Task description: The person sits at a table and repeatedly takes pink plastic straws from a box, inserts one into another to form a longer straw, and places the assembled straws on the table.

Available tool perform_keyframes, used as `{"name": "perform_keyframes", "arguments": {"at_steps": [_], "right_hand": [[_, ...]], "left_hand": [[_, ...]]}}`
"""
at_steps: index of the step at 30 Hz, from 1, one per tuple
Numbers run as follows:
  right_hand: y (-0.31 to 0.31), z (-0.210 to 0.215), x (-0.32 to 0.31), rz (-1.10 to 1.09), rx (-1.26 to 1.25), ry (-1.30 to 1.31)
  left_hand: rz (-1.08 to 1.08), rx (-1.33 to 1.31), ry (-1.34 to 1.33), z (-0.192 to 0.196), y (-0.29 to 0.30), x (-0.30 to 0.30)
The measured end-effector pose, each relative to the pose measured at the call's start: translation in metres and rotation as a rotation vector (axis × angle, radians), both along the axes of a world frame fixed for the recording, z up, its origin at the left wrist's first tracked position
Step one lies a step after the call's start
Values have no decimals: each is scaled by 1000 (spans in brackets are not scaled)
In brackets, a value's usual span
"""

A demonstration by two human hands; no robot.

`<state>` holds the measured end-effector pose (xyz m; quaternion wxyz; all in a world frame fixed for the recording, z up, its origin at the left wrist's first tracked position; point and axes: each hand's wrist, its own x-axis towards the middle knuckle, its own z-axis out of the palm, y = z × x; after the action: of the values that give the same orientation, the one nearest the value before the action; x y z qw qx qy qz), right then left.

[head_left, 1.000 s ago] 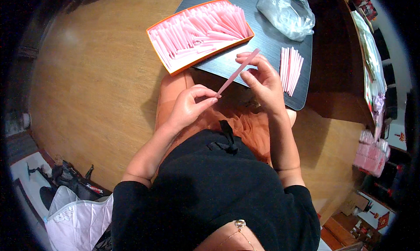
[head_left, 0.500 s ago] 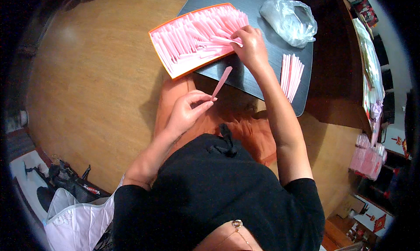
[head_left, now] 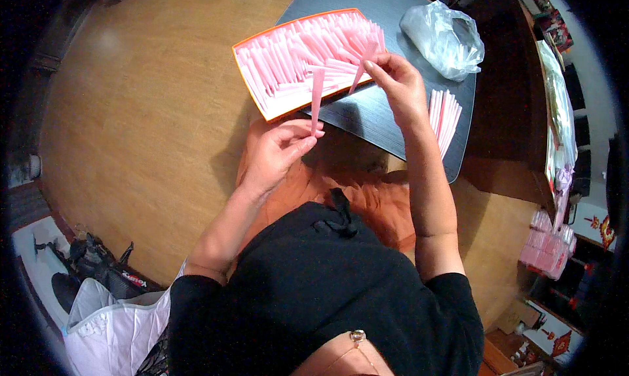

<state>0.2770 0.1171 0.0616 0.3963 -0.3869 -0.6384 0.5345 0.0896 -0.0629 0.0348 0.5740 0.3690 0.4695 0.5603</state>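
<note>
My left hand [head_left: 278, 154] pinches the lower end of a narrow pink tapered strip [head_left: 317, 95], which stands upright from thumb and fingertips. Another pink strip [head_left: 360, 73] is held between thumb and fingers of my right hand [head_left: 401, 87], over the near right edge of an orange-rimmed tray [head_left: 262, 112]. Many similar pink strips [head_left: 288, 58] fill that tray, packed close together, with several lying loose at its near side. Beside my right forearm, a row of pink and white strips [head_left: 444, 120] lies on the dark table [head_left: 373, 114].
A crumpled clear plastic bag [head_left: 442, 38] sits at the table's far right. My orange-clad legs [head_left: 367, 196] are below the near edge. Pink packages [head_left: 547, 251] hang at the right. A black bag [head_left: 108, 264] and pale quilted cloth [head_left: 118, 323] lie lower left.
My right hand has drawn a pink strip out of the tray and raised it toward me. The strip in my left hand has turned more upright. The view has shifted slightly.
</note>
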Motion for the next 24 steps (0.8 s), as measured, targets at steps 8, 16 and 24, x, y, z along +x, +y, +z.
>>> {"name": "perform_keyframes", "arguments": {"at_steps": [8, 16, 24], "right_hand": [[-55, -12, 27, 241, -640, 360], [-85, -6, 33, 150, -587, 371], [-84, -10, 51, 56, -543, 486]], "left_hand": [[-294, -145, -376, 16, 3, 7], [-382, -243, -402, 12, -8, 21], [-389, -272, -536, 5, -20, 26]]}}
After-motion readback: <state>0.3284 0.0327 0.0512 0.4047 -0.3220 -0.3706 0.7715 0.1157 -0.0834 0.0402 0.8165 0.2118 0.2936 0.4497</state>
